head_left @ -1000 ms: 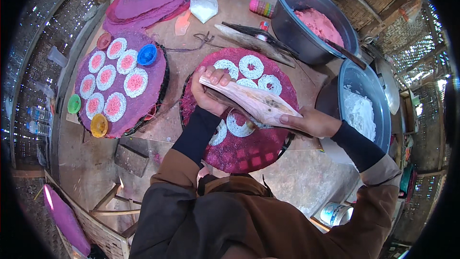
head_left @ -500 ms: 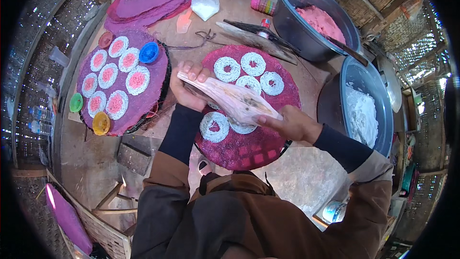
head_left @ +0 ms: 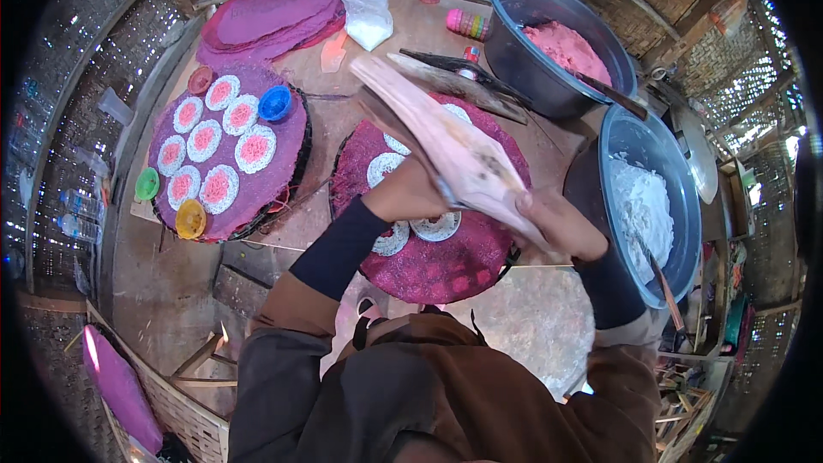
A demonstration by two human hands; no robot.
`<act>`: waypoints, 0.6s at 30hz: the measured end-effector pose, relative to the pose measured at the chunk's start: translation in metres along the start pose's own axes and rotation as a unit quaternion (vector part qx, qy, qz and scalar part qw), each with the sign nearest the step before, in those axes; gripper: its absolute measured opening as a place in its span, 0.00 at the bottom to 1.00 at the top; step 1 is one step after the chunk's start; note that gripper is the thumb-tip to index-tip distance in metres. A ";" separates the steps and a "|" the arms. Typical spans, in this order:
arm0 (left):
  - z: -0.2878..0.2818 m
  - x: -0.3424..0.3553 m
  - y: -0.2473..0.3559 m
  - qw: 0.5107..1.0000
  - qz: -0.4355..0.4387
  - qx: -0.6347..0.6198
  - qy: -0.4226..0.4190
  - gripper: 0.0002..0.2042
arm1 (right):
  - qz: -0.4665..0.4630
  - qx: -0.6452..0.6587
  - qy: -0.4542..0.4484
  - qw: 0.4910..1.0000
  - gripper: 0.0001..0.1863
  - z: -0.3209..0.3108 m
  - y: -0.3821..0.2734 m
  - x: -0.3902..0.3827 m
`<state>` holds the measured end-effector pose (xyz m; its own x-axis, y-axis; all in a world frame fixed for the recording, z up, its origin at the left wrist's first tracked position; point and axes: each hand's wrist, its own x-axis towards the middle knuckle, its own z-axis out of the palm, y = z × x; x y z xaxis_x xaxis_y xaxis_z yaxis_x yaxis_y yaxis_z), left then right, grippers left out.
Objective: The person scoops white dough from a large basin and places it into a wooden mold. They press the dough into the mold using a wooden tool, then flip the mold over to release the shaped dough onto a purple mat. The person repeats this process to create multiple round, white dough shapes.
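Observation:
A long pinkish wooden board (head_left: 446,129) with dark stains lies diagonally in my hands, over a round magenta mat (head_left: 429,261) holding white lacy rings (head_left: 390,240). My right hand (head_left: 561,223) grips the board's near right end, thumb on top. My left hand (head_left: 403,189) is underneath the board near its middle, at a metallic-looking edge; its fingers are hidden. To the left, a second mat (head_left: 279,150) carries several white rings with pink centres (head_left: 253,146) and coloured cups (head_left: 274,101).
A dark tub of pink dough (head_left: 561,47) stands at back right, a tub of white paste with a long-handled tool (head_left: 643,210) at right. Magenta sheets (head_left: 266,17), a white bag (head_left: 369,17) and dark wooden boards (head_left: 454,86) lie at the back. Woven walls (head_left: 86,77) surround the table.
The board has swung to a steeper diagonal, its far end higher toward the back. My left hand has moved from that end to underneath the middle; my right hand has shifted rightward.

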<state>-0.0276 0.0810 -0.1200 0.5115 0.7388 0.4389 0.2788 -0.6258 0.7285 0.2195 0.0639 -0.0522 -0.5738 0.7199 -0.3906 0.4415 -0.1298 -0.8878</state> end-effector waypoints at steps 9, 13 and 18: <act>-0.008 -0.025 0.023 0.979 -0.079 0.095 0.160 0.21 | -0.251 -0.347 0.195 0.882 0.19 0.067 0.069 0.095; -0.010 -0.037 0.021 0.974 -0.070 0.099 0.189 0.20 | -0.295 -0.345 0.194 0.870 0.21 0.078 0.079 0.118; -0.009 -0.048 0.019 0.971 -0.102 0.034 0.213 0.21 | -0.364 -0.340 0.224 0.838 0.20 0.090 0.062 0.119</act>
<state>-0.0541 0.0356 -0.1227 0.0616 0.8767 0.4770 0.3991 -0.4597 0.7934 0.1164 0.0802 -0.1752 -0.6126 0.6429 0.4598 0.4652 0.7636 -0.4478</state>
